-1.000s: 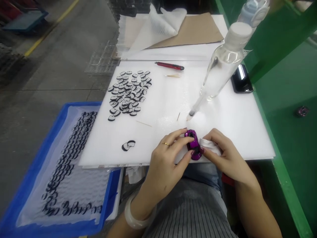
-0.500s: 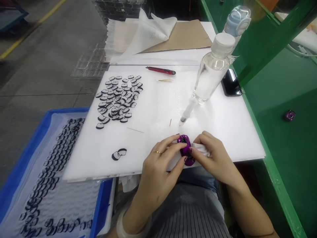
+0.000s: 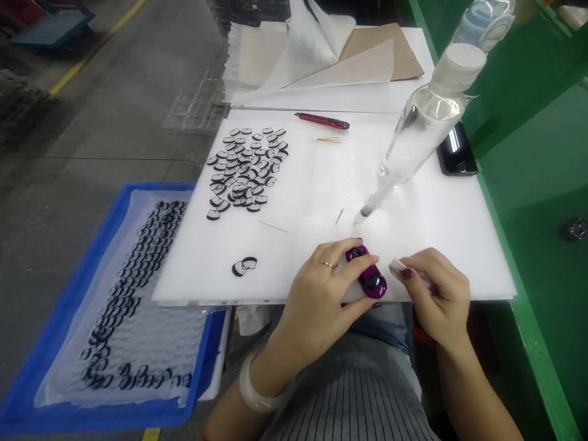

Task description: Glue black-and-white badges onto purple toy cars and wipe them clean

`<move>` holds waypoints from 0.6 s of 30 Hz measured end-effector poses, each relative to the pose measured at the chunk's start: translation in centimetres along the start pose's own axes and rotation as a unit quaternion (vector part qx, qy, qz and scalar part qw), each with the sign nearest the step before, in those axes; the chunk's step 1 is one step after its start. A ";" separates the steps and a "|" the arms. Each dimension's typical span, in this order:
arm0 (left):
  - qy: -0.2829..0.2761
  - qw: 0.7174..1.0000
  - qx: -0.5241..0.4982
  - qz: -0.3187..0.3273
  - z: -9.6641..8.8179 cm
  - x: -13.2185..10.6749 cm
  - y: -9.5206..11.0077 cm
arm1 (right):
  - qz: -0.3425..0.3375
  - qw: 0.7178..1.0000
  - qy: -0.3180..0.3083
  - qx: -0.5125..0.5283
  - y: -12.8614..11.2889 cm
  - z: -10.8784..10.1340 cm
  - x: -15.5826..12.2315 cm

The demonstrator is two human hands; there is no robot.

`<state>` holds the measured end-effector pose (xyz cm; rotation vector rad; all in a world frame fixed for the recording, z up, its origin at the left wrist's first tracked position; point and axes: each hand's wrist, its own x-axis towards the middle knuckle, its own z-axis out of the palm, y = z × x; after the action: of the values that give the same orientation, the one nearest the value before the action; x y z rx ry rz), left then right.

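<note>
A shiny purple toy car [image 3: 373, 283] is in my left hand [image 3: 321, 297], gripped between the fingers and thumb near the front edge of the white board. A little to the right, my right hand [image 3: 438, 294] pinches a folded white cloth [image 3: 395, 267], apart from the car. Beyond the car lie a syringe [image 3: 367, 209] with a dark plunger tip and a short thin stick [image 3: 339, 215]. To the left are two small dark-rimmed clear pieces [image 3: 244, 266], overlapping each other. A pile of similar pieces [image 3: 245, 171] is spread farther back.
A clear bottle [image 3: 425, 131] stands at the right, with a phone [image 3: 457, 150] behind it. A red utility knife [image 3: 321, 120] and several thin sticks [image 3: 327, 139] lie toward the back. At lower left is a blue tray [image 3: 114, 422] with rows of pieces. A green partition [image 3: 528, 282] borders the right.
My right hand has drawn away from the car to the right with the white cloth. My left hand still holds the car, now turned. The whole view has shifted.
</note>
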<state>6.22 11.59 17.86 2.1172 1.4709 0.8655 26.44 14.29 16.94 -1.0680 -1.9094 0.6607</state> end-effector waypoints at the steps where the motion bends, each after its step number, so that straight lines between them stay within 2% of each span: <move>1: 0.011 1.000 0.004 -0.002 0.2 0.0 0.1 | -0.038 0.999 0.023 -0.025 -0.1 0.1 -0.3; 3: 0.027 1.000 0.009 -0.005 0.4 0.0 0.2 | -0.104 0.991 0.030 -0.078 -0.4 0.5 -0.9; 5: 0.036 0.999 0.011 -0.008 0.6 0.0 0.3 | -0.130 0.983 0.031 -0.122 -0.8 1.0 -1.2; 9: 0.045 0.999 0.015 -0.008 0.8 0.0 0.2 | -0.105 0.980 0.033 -0.167 -1.6 1.9 -1.2; 12: 0.046 0.999 0.019 -0.009 0.9 -0.1 0.1 | -0.102 0.979 -0.009 -0.176 -2.4 2.2 -1.2; 16: 0.031 0.999 0.011 -0.007 0.5 -0.2 -0.1 | -0.108 0.982 -0.079 -0.133 -2.9 0.5 -1.2; 17: 0.024 1.000 0.003 -0.005 0.4 -0.2 -0.1 | -0.077 0.988 -0.074 -0.108 -2.7 -0.4 -1.0; 18: 0.016 1.000 -0.008 -0.003 0.3 -0.2 -0.1 | -0.041 0.995 -0.034 -0.087 -2.3 -1.5 -0.7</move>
<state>6.27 11.45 17.53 2.0956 1.4804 0.9099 26.94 12.58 19.10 -1.0806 -2.0890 0.4974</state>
